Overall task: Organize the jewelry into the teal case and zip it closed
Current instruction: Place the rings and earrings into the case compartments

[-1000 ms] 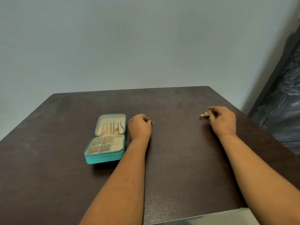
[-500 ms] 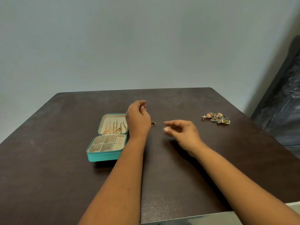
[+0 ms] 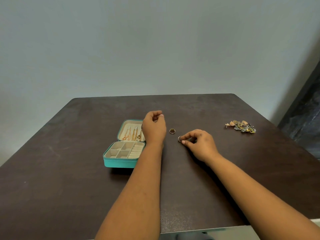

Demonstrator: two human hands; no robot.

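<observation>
The teal case [image 3: 119,161] lies open on the dark table [image 3: 60,161], cream compartments toward me and gold chains [image 3: 133,135] hanging in its raised lid. My left hand [image 3: 154,127] hovers just right of the lid with fingers loosely curled and nothing in them. A gold ring [image 3: 172,130] lies on the table between my hands. My right hand [image 3: 199,144] pinches a second ring [image 3: 180,138] at the tabletop, a little nearer than the first ring. A pile of jewelry [image 3: 241,126] lies at the far right.
A pale wall stands behind the table. A dark marbled surface [image 3: 304,118] rises at the right, close to the table's right edge. The table's near edge runs along the bottom of the view.
My right hand came from the jewelry pile to the table's middle with a ring and lowered it to the tabletop. My left hand let go of the first ring and lifted toward the lid.
</observation>
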